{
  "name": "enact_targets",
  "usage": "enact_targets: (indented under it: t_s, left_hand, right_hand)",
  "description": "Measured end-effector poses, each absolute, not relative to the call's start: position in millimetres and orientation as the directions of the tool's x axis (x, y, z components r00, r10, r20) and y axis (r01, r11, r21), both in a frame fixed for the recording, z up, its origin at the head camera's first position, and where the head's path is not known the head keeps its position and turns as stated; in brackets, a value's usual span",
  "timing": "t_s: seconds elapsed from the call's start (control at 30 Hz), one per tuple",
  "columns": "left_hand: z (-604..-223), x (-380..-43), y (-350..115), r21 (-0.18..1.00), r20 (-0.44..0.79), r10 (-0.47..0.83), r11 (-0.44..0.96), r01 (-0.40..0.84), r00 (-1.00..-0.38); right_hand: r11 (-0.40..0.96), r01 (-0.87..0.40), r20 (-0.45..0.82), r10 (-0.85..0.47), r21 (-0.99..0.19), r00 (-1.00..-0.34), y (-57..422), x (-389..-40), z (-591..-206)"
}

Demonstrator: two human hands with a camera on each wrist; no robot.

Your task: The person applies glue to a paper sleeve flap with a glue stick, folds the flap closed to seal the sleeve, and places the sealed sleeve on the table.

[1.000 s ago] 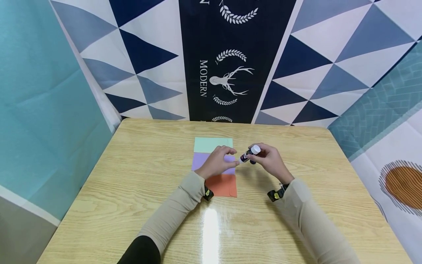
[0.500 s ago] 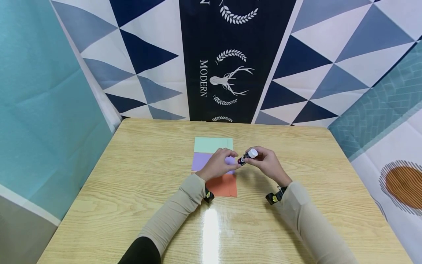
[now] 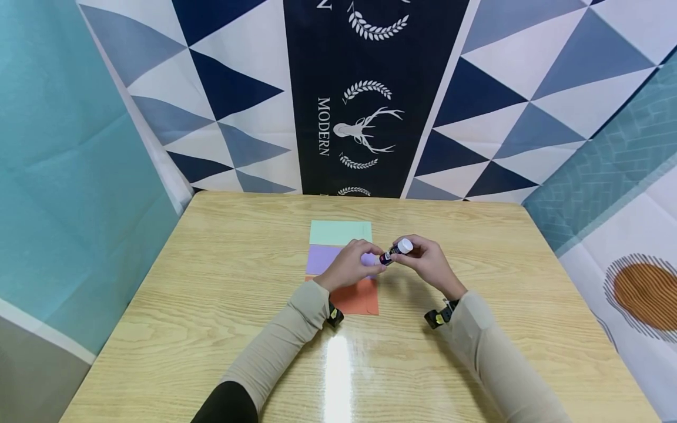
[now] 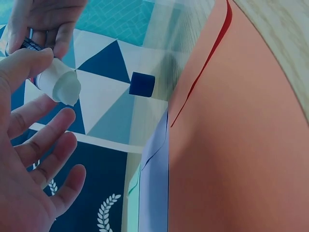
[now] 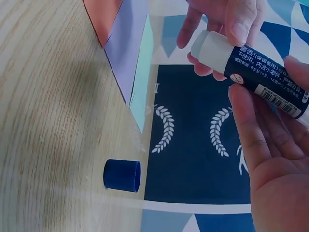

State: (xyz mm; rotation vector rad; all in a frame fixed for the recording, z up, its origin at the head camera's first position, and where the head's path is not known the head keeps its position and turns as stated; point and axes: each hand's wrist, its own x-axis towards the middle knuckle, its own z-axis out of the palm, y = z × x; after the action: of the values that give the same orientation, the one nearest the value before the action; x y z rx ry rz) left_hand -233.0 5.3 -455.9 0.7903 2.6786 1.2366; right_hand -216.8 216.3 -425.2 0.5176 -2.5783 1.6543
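Note:
A dark glue stick (image 5: 267, 72) with a white collar is held above the table, its pale glue tip (image 4: 67, 89) bare. My right hand (image 3: 427, 263) grips its body between thumb and fingers; the white base (image 3: 405, 246) faces up and right in the head view. My left hand (image 3: 351, 264) pinches the collar end, its thumb (image 4: 41, 57) on the tube and the other fingers spread behind. A dark blue cap (image 5: 122, 175) lies on the table below. Beside the hands are green (image 3: 341, 232), purple (image 3: 321, 258) and orange (image 3: 361, 298) paper pieces, with the left hand covering part of them.
The wood-grain table (image 3: 227, 247) reaches back to a patterned cloth (image 3: 227, 82). Light reflects from its front middle. Teal cloth (image 3: 79, 147) hangs at the left side, and another patterned cloth (image 3: 650, 235) at the right.
My right hand has brought the glue stick down and left, and its end has come between the left thumb and forefinger. The left hand has shifted slightly. The paper pieces lie where they were.

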Motion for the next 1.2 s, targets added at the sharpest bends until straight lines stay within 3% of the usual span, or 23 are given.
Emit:
enact_targets:
  t_s: [1.2]
  left_hand:
    - [-455.7, -233.4, 4.2, 0.788, 0.177, 0.508, 0.440, 0.430, -0.843]
  right_hand:
    - [0.357, -0.262, 0.173, -0.264, -0.897, -0.949, 218.8, -216.4, -425.2]
